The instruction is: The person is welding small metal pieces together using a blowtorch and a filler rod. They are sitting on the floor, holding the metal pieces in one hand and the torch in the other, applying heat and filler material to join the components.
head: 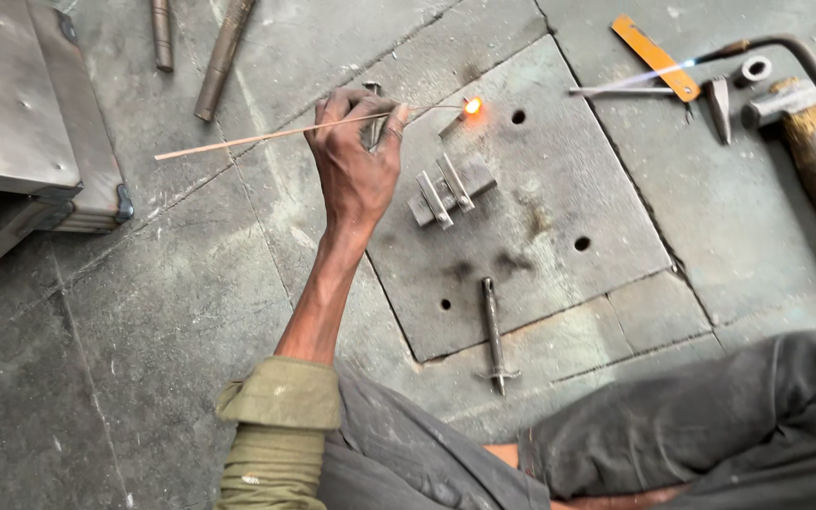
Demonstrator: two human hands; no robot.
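My left hand [356,161] reaches out from a rolled olive sleeve and pinches a thin, long copper-coloured rod [238,140] between its fingers. The rod's far tip [471,106] glows orange just above a square metal plate [559,189] with several holes. A small metal block with two upright bars [448,191] lies on the plate just right of the hand. At the top right a torch nozzle [724,49] throws a thin blue flame [658,73] to the left, away from the glowing tip. My right hand is out of view.
A wooden-handled hammer [809,142], a punch [718,109], a ring [756,68], an orange flat strip [655,57] and a thin steel rod [616,91] lie at top right. A slim tool [495,335] rests on the plate's near edge. Metal box [21,113] at left; two bars [224,57] at top.
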